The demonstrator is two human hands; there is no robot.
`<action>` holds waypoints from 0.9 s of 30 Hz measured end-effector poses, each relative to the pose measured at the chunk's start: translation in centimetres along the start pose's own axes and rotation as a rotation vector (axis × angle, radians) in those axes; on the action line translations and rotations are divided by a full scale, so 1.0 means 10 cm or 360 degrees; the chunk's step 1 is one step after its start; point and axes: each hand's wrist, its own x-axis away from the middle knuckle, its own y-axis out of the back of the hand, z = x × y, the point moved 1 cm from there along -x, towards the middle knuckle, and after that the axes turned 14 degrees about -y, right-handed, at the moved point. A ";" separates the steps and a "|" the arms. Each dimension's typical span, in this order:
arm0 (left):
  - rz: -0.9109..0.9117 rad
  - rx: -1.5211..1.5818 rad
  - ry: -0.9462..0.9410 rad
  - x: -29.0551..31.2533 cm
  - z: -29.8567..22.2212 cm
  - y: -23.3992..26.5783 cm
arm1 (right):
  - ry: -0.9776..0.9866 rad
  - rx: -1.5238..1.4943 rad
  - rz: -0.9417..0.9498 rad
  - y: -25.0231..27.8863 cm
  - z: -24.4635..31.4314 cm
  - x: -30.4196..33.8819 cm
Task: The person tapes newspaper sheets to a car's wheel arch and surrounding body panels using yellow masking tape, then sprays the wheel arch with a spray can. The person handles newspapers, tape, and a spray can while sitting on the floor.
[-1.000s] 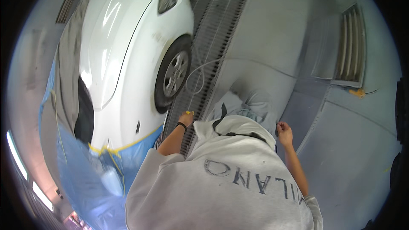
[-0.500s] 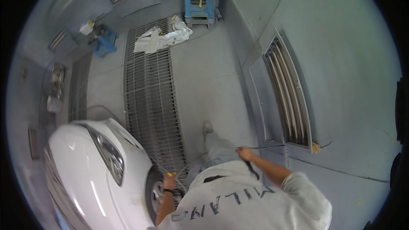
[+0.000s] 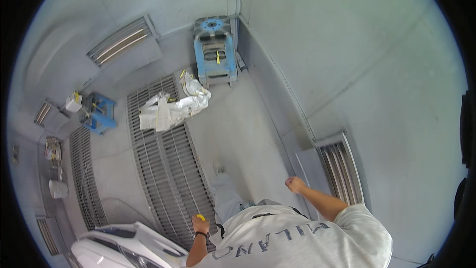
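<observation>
Evidently, the white car (image 3: 116,245) at lower left could have been scuffed by a careless swing of the nearby left arm (image 3: 197,254). Next, crumpled sheeting (image 3: 176,110) lay across the floor grate (image 3: 188,176), a likely slip underfoot. The left hand (image 3: 201,225) had its fingers closed around a small yellow piece (image 3: 200,217) over that grate; a loosened hold could have dropped it through. Farther right, the right hand's (image 3: 296,184) fingers were curled, around what I could not tell.

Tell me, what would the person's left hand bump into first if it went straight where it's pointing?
Probably the metal floor grating: it shows just beyond the left hand and the yellow thing it holds. Depth is unclear, though, so a level reach might pass above it.
</observation>
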 end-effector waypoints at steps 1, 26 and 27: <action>-0.0022 -0.0048 -0.0030 -0.59 -0.37 0.21 | -0.0060 -0.0003 0.0001 0.15 0.11 -0.15; -0.0303 -0.0490 -0.2073 -8.96 -7.60 2.40 | -0.0566 -0.0290 -0.0026 2.95 3.96 -8.98; -0.0261 -0.0641 -0.2075 -8.98 -7.51 2.40 | -0.0532 -0.0278 0.0038 3.09 4.11 -9.20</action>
